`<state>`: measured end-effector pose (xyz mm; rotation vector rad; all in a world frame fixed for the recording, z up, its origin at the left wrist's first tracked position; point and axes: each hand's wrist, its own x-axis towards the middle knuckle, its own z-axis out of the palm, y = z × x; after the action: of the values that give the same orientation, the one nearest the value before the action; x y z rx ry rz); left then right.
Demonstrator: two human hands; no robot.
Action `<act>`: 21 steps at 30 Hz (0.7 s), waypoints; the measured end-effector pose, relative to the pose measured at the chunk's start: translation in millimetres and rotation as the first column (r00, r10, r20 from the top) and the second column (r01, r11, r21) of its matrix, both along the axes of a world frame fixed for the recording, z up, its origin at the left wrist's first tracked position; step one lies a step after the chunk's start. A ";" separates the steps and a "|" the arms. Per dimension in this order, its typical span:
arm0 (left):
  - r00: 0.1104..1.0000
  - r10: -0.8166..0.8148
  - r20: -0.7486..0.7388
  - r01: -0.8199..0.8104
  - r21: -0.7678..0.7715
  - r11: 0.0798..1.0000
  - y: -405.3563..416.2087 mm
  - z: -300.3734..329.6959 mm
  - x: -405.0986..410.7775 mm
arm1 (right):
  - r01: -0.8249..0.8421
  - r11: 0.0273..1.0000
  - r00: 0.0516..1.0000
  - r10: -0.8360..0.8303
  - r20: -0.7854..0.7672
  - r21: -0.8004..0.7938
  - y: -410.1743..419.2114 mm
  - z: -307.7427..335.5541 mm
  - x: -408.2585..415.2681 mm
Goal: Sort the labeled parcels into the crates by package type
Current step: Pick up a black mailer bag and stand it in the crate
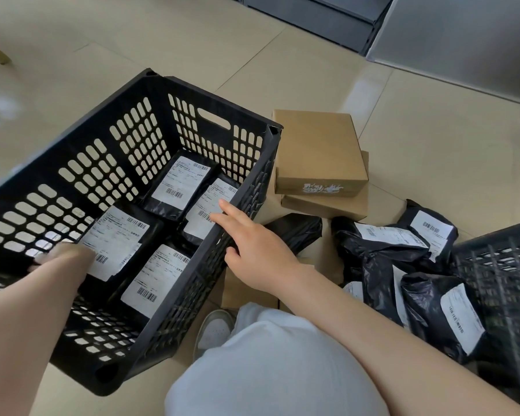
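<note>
I am gripping the crate (150, 85) wall with my left hand (63, 255); my right hand (252, 244), fingers straight, is resting on its rim. Tilting it risks sliding the bags (180, 181) out.

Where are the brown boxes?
In the head view, the brown boxes sit stacked on the floor, right of the black crate, behind the black bags.
</note>
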<state>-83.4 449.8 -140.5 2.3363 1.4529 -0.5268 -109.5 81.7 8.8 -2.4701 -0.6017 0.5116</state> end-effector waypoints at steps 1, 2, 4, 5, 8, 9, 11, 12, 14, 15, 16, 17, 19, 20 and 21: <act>0.995 -0.010 -0.098 0.016 0.065 0.998 -10.1 5.9 -1.4 | 0.005 1.000 1.000 -0.005 0.006 0.004 0.3 -1.2 -0.6; 0.991 -0.055 -0.125 0.069 0.113 0.991 -12.4 6.0 -2.7 | 0.009 1.000 1.000 -0.009 0.010 0.008 0.5 -2.2 -1.2; 0.978 -0.173 -0.118 0.187 0.126 0.974 -20.5 4.5 -6.9 | 0.014 1.000 1.000 -0.014 0.014 0.014 1.1 -3.9 -1.8; 0.958 -0.253 -0.137 0.269 0.107 0.957 -21.3 -0.4 -8.6 | 0.015 1.000 1.000 -0.015 0.012 0.015 1.3 -4.4 -2.1; 0.914 -0.355 -0.199 0.345 -0.084 0.935 -35.4 -12.2 -12.2 | 0.017 1.000 1.000 -0.017 0.012 0.016 1.4 -5.1 -2.4; 0.910 -0.370 -0.186 0.354 -0.116 0.928 -37.8 -16.4 -14.6 | 0.017 1.000 1.000 -0.017 0.012 0.016 1.5 -5.4 -2.7; 0.903 -0.396 -0.165 0.378 -0.131 0.917 -40.3 -21.8 -18.6 | 0.014 1.000 1.000 -0.014 0.014 0.015 1.8 -6.1 -2.7; 0.901 -0.398 -0.170 0.381 -0.127 0.916 -41.2 -20.4 -21.2 | 0.014 1.000 1.000 -0.014 0.015 0.017 1.9 -6.6 -2.7; 0.899 -0.409 -0.154 0.394 -0.122 0.911 -43.9 -12.1 -23.1 | 0.013 1.000 1.000 -0.014 0.018 0.022 2.3 -7.5 -2.8; 0.897 -0.419 -0.144 0.402 -0.131 0.906 -40.8 -12.6 -22.4 | 0.015 1.000 1.000 -0.015 0.016 0.024 2.4 -7.8 -3.0; 0.896 -0.422 -0.137 0.404 -0.139 0.904 -37.1 -12.7 -21.7 | 0.016 1.000 1.000 -0.017 0.011 0.027 2.3 -7.7 -3.2; 0.885 -0.442 -0.147 0.421 -0.150 0.894 -34.6 -12.7 -21.7 | 0.018 0.999 1.000 -0.018 0.006 0.030 2.3 -7.3 -3.5; 0.875 -0.459 -0.154 0.431 -0.184 0.883 -36.6 -9.0 -21.0 | 0.016 0.999 1.000 -0.015 -0.008 0.033 1.7 -5.4 -3.9; 0.878 -0.455 -0.152 0.425 -0.194 0.884 -40.3 -4.2 -20.9 | 0.014 0.999 1.000 -0.014 -0.020 0.031 2.0 -4.6 -3.1; 0.879 -0.456 -0.139 0.427 -0.197 0.883 -45.0 -2.4 -20.0 | 0.014 1.000 0.999 -0.013 -0.033 0.028 0.6 -2.6 -3.0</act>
<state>-103.4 404.8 -142.9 2.5416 0.8847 -0.9635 -112.5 82.4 6.2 -2.4325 -0.5751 0.5340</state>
